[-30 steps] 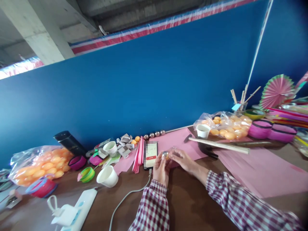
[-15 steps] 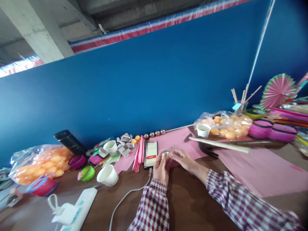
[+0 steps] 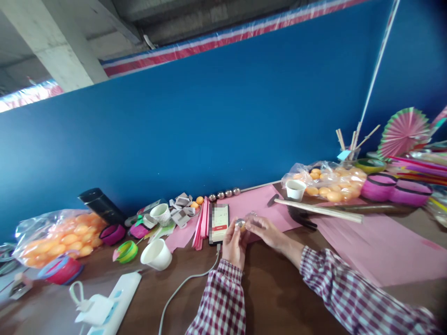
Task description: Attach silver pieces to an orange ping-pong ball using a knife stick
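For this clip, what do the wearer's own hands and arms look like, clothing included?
Both the left hand and the right hand are bare, with no gloves. The arms wear long sleeves in a dark red and white check, gathered at the wrists. No markings or cables show on them.

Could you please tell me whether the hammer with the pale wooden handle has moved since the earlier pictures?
No, the hammer with the pale wooden handle has not visibly moved: its handle runs just in front of the small white cup, as before.
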### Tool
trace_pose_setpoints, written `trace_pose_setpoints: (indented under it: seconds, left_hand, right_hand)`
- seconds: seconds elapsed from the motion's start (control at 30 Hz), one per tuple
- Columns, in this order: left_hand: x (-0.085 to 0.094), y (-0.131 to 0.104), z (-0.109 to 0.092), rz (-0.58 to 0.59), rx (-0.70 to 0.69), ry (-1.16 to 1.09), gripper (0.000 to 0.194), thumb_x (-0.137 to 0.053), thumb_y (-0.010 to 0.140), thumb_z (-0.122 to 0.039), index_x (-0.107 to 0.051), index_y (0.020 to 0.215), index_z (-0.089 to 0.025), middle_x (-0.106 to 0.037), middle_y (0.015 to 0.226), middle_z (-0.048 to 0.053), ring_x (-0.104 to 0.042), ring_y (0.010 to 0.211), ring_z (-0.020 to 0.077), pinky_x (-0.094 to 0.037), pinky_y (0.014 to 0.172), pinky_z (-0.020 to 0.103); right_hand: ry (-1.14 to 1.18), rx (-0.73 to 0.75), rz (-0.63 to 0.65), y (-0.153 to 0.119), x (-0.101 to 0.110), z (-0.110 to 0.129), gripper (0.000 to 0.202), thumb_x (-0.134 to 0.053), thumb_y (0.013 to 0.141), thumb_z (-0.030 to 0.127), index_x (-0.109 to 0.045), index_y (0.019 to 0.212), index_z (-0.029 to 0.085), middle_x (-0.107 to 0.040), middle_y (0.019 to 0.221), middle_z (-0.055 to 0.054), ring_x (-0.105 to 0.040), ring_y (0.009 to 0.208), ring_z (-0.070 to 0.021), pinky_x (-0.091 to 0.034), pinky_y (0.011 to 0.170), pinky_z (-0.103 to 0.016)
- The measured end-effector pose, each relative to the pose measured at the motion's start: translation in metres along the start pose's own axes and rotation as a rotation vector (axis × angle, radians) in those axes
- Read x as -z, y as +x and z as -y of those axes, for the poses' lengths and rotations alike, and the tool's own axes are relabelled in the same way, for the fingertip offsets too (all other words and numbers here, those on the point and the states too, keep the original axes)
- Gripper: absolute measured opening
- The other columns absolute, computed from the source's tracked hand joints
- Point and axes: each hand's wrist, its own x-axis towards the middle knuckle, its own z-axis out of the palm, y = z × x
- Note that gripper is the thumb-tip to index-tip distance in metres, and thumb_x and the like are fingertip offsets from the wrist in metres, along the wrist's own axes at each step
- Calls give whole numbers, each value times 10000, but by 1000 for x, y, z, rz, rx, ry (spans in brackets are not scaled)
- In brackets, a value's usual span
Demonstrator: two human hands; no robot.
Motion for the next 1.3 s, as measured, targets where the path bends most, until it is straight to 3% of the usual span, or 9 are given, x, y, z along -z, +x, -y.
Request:
trace_pose_setpoints:
  seconds: [0.67, 0.83, 1.3]
  left_hand:
    - [0, 0, -1, 14, -6, -16, 376, -635, 686, -191, -570, 1057, -198, -647, 979, 66, -609, 864, 157, -459, 803, 314]
    - [-3, 0, 0, 10, -46, -6, 389, -654, 674, -240, -576, 1049, -169, -662, 930, 73, -618, 833, 164, -458, 810, 324]
    - [6, 6, 9, -45, -145, 185, 404, -663, 657, -290, -583, 1036, -176, -635, 1035, 82, -555, 1017, 198, -381, 929, 342]
  right_hand:
    - [-32, -1, 3, 0, 2, -2, 263, -549, 761, 422, -574, 715, 164, -598, 814, -24, -544, 820, -165, -413, 776, -297]
    - [-13, -32, 53, 0, 1, -4, 293, -521, 775, 443, -599, 729, 164, -612, 810, -36, -561, 817, -173, -421, 783, -317]
    - [1, -146, -45, 1, 0, 0, 279, -636, 657, 433, -571, 695, 165, -585, 715, -1, -549, 709, -146, -440, 687, -283]
